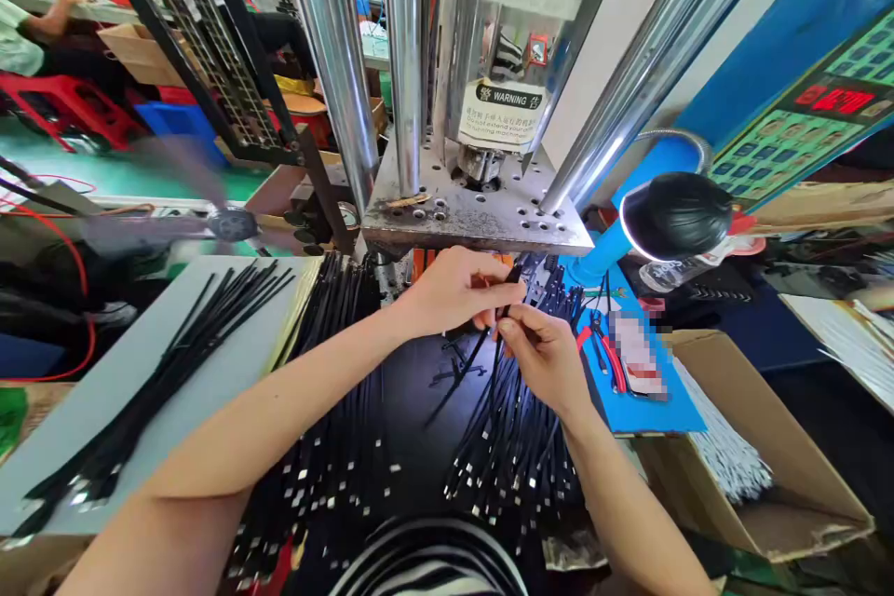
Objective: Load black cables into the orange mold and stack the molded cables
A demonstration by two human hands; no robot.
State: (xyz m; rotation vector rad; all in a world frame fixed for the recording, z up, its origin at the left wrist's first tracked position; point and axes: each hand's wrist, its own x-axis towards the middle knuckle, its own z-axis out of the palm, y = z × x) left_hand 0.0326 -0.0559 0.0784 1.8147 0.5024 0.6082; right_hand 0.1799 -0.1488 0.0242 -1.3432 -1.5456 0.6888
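Note:
My left hand (461, 291) and my right hand (541, 349) meet just in front of the press's metal plate (475, 214). Fingers of both hands are pinched on the end of a black cable (476, 356), which hangs down toward the dark table. Below my right hand lies a bundle of black cables (517, 447) with shiny metal ends. Another such bundle (335, 428) lies under my left forearm. Small black pieces (457, 365) sit on the table between the bundles. The exact tip between my fingers is partly hidden.
More black cables (168, 372) lie on a grey board at the left, near a spinning fan (233, 223). Upright metal columns stand ahead. At the right are red-handled pliers (613, 358), a black-topped lamp (676, 214) and a cardboard box (803, 503) holding white cables. Another person's arm (60, 11) shows far left.

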